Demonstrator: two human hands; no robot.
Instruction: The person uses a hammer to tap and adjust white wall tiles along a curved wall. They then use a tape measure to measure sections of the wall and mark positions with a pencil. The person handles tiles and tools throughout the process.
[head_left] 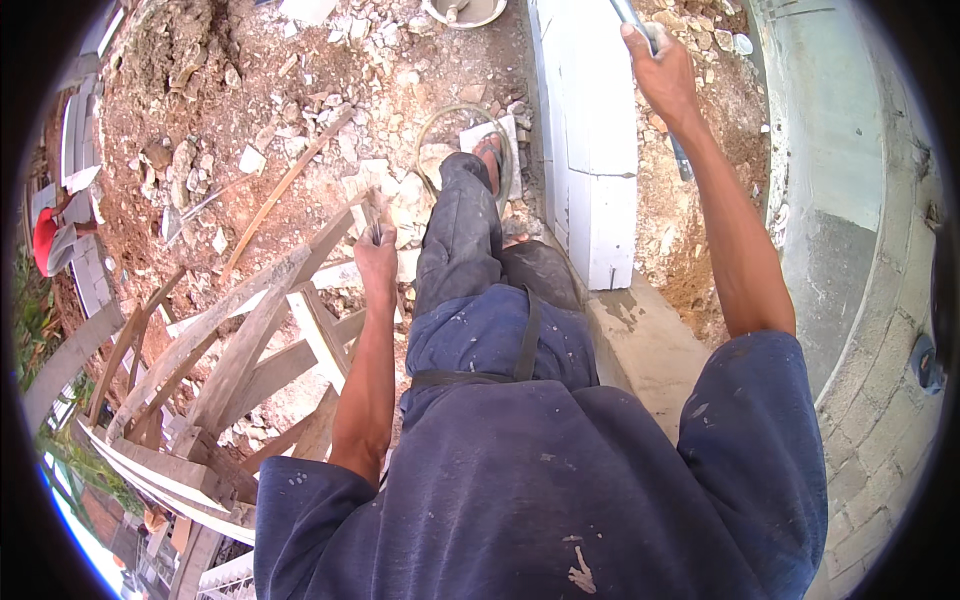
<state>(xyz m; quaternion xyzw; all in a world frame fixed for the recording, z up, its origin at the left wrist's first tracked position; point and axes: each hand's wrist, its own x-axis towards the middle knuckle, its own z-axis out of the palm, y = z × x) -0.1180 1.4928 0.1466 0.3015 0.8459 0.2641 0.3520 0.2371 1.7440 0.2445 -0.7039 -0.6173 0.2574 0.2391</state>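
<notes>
My right hand (665, 75) is raised over the far end of a low white block wall (590, 130). Its fingers are wrapped round a long grey-blue metal bar (634, 14), whose lower end shows beside my forearm. Out to the left, my left hand (377, 262) is closed on a small narrow tool (374, 228); its kind is hard to tell, as the fingers cover much of it. Dark joint lines cross the white blocks, which rest on a concrete footing (650, 345) along my right side.
A basin of grey mortar (466, 12) stands far ahead. Wooden planks (240, 345) lean in a frame at left. A hose loop (424, 130) rings my foot on rubble ground (330, 60). A plastered wall (830, 150) rises at right. Another person (52, 242) crouches far left.
</notes>
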